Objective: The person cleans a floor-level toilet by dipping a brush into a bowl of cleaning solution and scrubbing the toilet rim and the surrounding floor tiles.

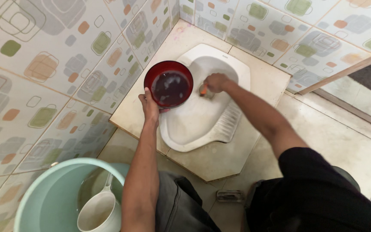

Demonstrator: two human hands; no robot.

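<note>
My left hand grips the near rim of a red round bowl holding dark liquid, held over the left edge of a white squat toilet pan. My right hand is closed on a small brush with an orange handle, pressed against the inside of the pan near its far end. The brush's bristles are mostly hidden by the hand.
A raised tiled platform surrounds the pan, with patterned tiled walls left and behind. A pale green bucket with water and a white dipper stands at the lower left. A floor drain lies by my knees.
</note>
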